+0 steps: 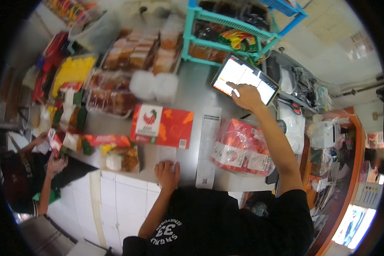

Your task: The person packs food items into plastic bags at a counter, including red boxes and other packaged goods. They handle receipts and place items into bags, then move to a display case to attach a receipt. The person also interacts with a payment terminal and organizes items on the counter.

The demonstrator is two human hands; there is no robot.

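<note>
My right hand (246, 95) reaches over a tablet (243, 79) with a lit screen, its index finger stretched out onto the glass and nothing held. At the counter's near edge my left hand (167, 174) has its fingers bent over a small white paper slip (166, 153). Just beyond the slip lies a red and orange food box (175, 123) with a white label. A long printed receipt (207, 147) stretches along the counter between my arms. Beside it, under my right forearm, sits a clear plastic bag (242, 149) with red boxes inside.
An open food box (120, 158) stands left of my left hand. Wrapped trays (111, 91) and white round containers (153, 86) fill the back left. A teal rack (226, 25) rises behind the tablet. At far left, another person's hands (55, 164) handle a box.
</note>
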